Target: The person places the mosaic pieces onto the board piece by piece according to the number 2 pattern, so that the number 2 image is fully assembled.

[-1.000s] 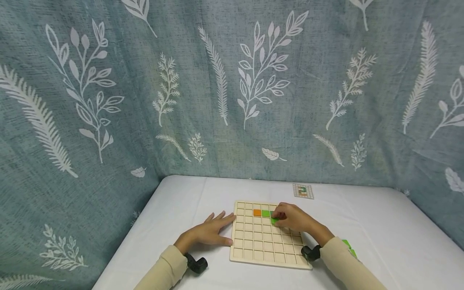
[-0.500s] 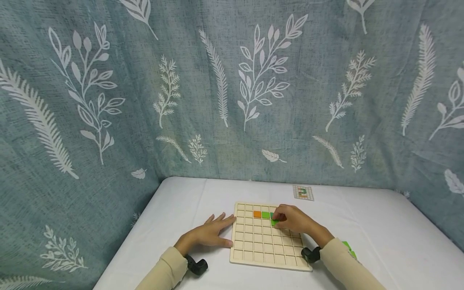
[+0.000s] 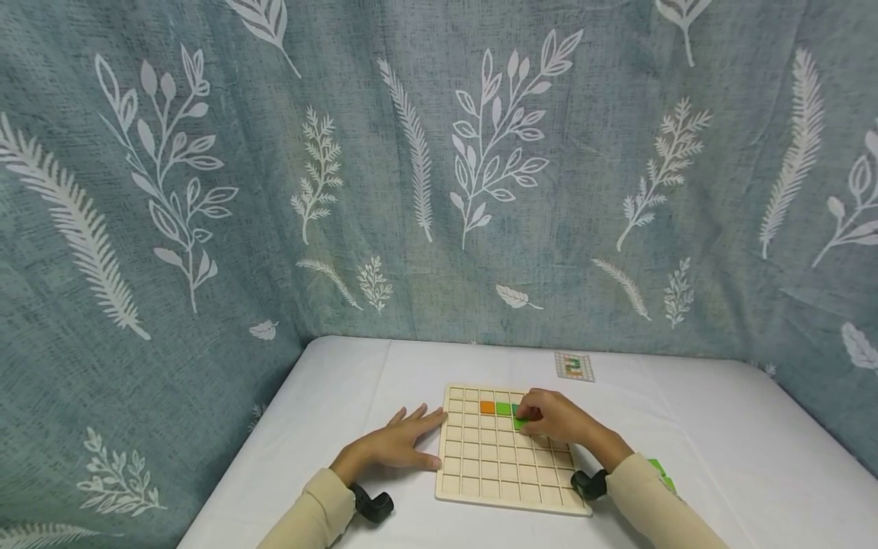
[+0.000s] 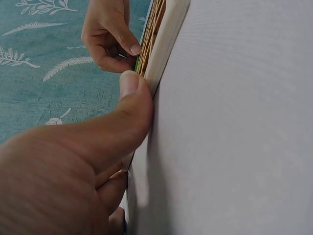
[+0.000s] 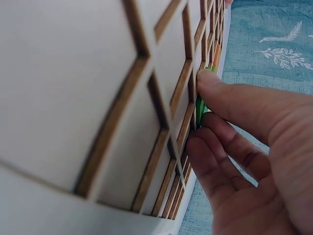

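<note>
A pale wooden grid board lies on the white table. My left hand rests by its left edge with fingers spread; the left wrist view shows the thumb against the board's side. At the upper part of the grid, my right hand pinches a green square tile between thumb and fingers, at a cell. An orange tile and another green tile sit in the row above, with a teal tile beside them, partly hidden by the right hand.
Behind the board lies a small card printed with a coloured grid pattern. More green tiles lie by the right forearm, partly covered by the sleeve. A patterned curtain hangs behind and to the left of the table.
The head view has tilted up slightly, so the scene sits a little lower. Both hands keep nearly the same places on the board.
</note>
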A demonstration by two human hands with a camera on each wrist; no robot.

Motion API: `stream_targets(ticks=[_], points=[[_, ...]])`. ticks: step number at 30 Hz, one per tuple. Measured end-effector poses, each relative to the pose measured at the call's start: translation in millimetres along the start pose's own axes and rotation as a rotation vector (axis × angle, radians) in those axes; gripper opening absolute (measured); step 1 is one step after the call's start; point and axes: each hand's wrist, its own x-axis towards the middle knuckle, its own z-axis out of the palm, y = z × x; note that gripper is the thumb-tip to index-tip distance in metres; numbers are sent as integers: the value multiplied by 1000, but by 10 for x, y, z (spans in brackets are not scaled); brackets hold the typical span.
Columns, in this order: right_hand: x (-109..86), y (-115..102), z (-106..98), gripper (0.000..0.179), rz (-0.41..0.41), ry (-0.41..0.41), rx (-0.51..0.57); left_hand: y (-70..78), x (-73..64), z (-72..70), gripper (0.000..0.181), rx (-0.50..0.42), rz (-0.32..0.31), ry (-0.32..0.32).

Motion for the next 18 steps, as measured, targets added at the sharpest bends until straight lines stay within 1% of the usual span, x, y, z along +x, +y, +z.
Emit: stream_targets(ticks=[5,9,13,18], points=[[-28,-14,-19,16,-9,-6,4,9,5,11,90,0,-5,0],[-70,-19,-70,17,-17,10,17,11,7,21,90,-3,-4,-7],[-119,-52,-186,19,-54,27,28,11,0,17,91,-13,0,-10],[-220,-111,-392,22,-78,34,4,-5,7,0,91,-6,7,-3]])
